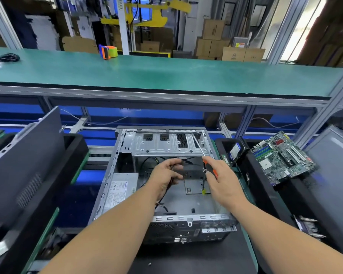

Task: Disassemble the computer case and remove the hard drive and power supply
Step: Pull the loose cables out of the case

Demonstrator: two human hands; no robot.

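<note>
An open grey computer case (194,217) lies on its side in front of me, its side panel off. The silver power supply (120,191) sits inside along the left wall. My left hand (165,176) reaches into the case and grips a bundle of black cables (162,200). My right hand (222,181) holds an orange-and-black screwdriver (206,169), whose shaft points up toward the drive cage (166,145). A hard drive (236,152) rests in the black bin to the right of the case.
A removed motherboard (281,158) lies across black bins (265,184) at the right. A dark case panel (24,155) leans at the left. A green conveyor belt (166,74) runs behind, with a tape dispenser (108,51) on it.
</note>
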